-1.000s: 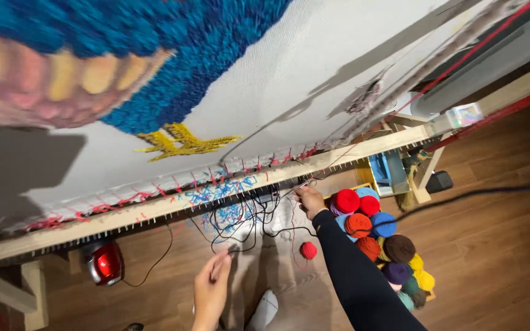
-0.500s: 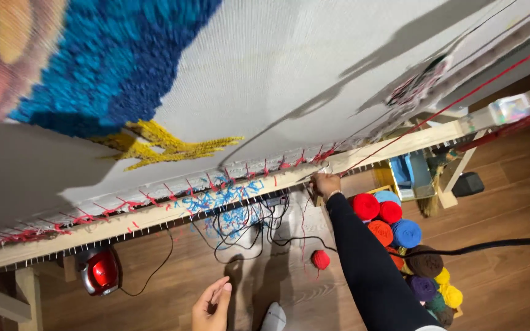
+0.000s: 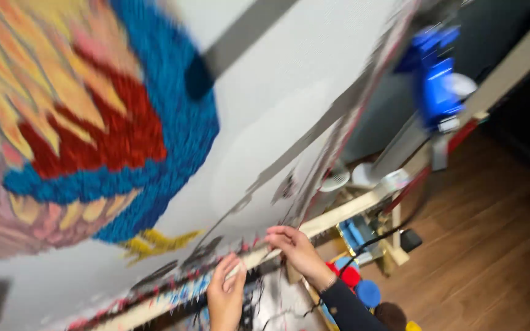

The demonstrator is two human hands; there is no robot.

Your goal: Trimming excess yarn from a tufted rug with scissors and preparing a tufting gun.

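wooden frame rail | left hand, right hand touching | two yarn balls

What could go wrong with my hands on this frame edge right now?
Both the left hand and right hand grip the wooden frame rail where the white cloth is pinned, so fingers might catch on the tack strip. Dark cords hang just below the rail and could snag a wrist. Yarn balls lie on the floor close by, a possible trip hazard.
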